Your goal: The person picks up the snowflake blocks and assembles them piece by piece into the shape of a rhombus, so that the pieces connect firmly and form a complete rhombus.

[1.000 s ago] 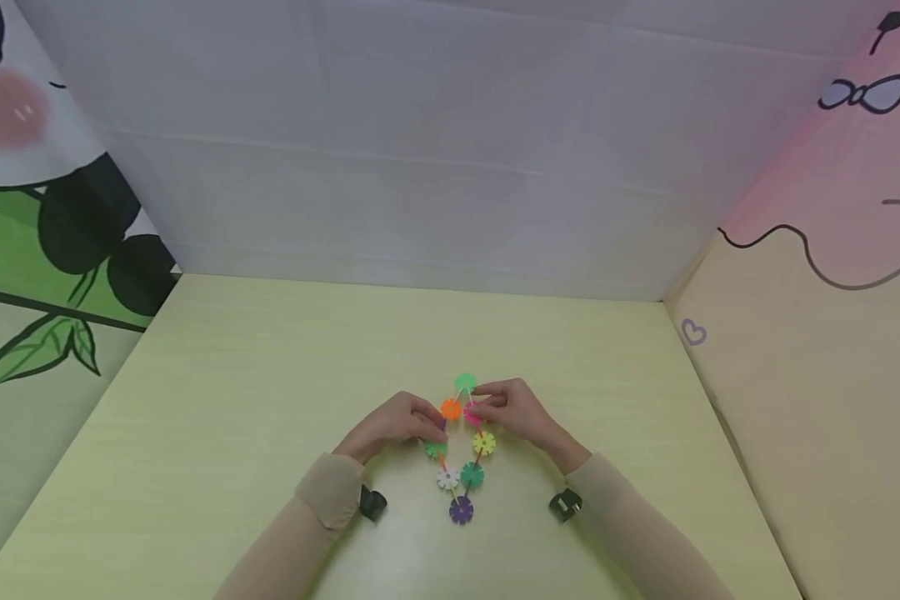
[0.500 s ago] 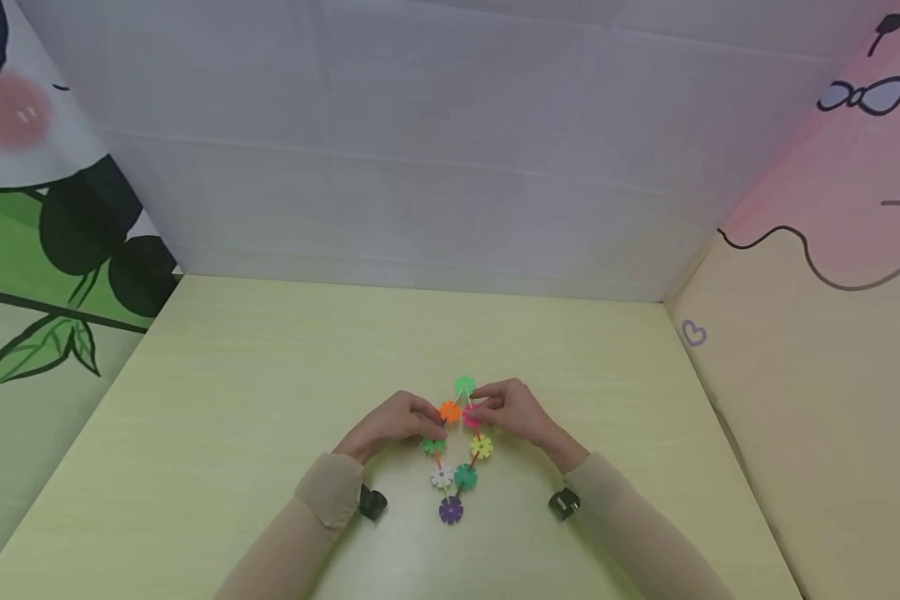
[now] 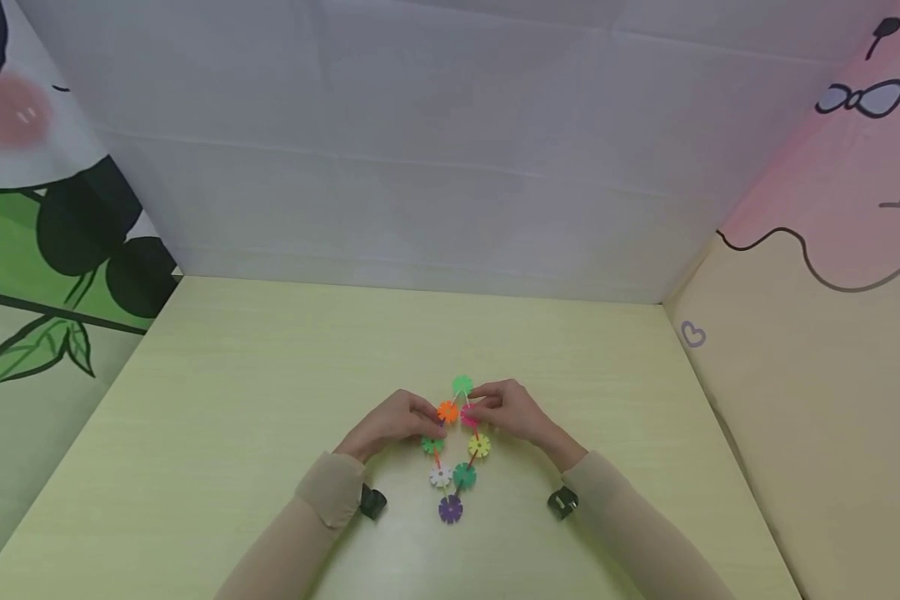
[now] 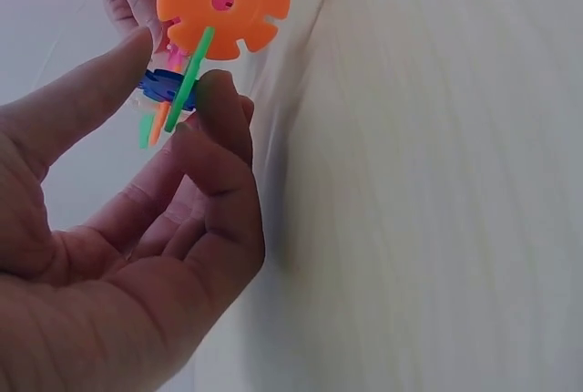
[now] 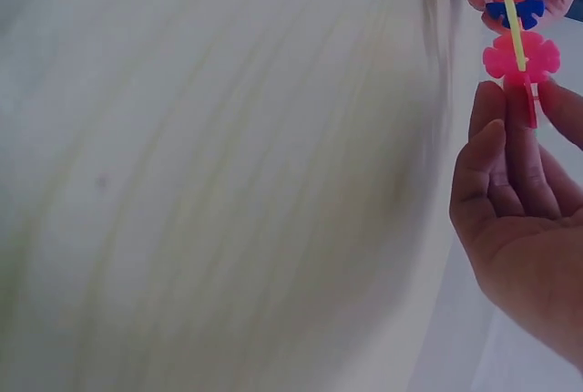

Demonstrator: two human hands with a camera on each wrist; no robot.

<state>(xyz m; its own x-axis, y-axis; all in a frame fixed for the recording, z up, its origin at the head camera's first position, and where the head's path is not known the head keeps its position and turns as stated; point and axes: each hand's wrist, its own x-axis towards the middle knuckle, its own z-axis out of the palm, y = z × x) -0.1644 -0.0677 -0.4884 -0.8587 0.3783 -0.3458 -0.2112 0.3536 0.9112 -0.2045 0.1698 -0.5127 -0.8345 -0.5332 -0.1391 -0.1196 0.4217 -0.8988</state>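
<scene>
1. Low in the centre of the head view, a person's two hands meet over a chain of snowflake discs [image 3: 456,446] lying on a pale yellow-green table [image 3: 232,375].
2. The left hand [image 3: 393,425] has its thumb and fingers curled in a pinch at the chain's left strand, just below the orange disc [image 3: 447,411]; the left wrist view shows the fingertips [image 4: 219,100] closed on a thin green piece slotted into that orange disc [image 4: 223,2].
3. The right hand [image 3: 512,410] pinches the right strand at the pink disc [image 3: 469,414], its fingers closed just under that disc [image 5: 521,56] in the right wrist view.
4. Progress, judged from the layout: a loop is largely assembled, running from a green disc [image 3: 462,385] at the top centre to a purple disc [image 3: 450,509] at the bottom.
5. No loose discs show on the table; whether the upper joints are fully seated cannot be told.
</scene>
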